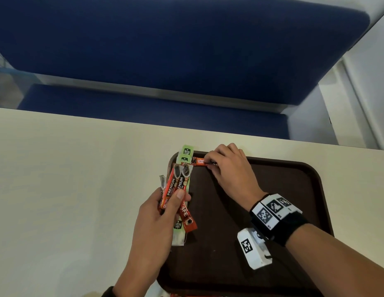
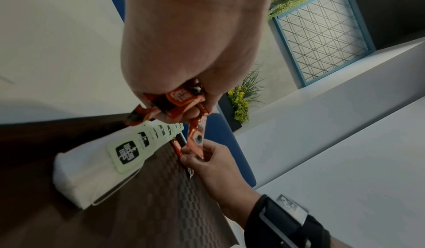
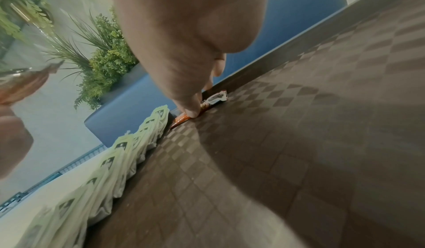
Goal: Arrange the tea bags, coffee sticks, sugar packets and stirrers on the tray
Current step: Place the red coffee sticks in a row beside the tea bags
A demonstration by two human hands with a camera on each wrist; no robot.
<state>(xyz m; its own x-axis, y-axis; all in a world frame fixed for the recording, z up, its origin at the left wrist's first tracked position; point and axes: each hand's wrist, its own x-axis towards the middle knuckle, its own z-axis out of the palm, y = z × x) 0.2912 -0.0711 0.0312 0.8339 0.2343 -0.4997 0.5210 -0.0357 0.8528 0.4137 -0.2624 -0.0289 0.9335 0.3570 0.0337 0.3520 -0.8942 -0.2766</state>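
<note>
A dark brown tray (image 1: pixel 294 189) lies on the cream table. Along its left wall runs a row of pale green tea bags (image 1: pixel 185 154) (image 3: pixel 124 159) (image 2: pixel 128 153). My left hand (image 1: pixel 165 209) grips a bunch of orange and black coffee sticks (image 1: pixel 176 187) (image 2: pixel 174 101) above the tray's left edge. At the tray's far left corner my right hand (image 1: pixel 225 166) pinches one orange coffee stick (image 1: pixel 200 161) (image 3: pixel 207 102) that lies flat against the far wall. In the right wrist view a fingertip (image 3: pixel 190 110) presses on that stick.
A blue padded bench (image 1: pixel 165 50) stands beyond the table's far edge. Bare cream tabletop (image 1: pixel 68 179) spreads to the left of the tray. Green plants (image 3: pixel 103 61) and a blue-framed wire panel (image 2: pixel 322 33) show in the wrist views.
</note>
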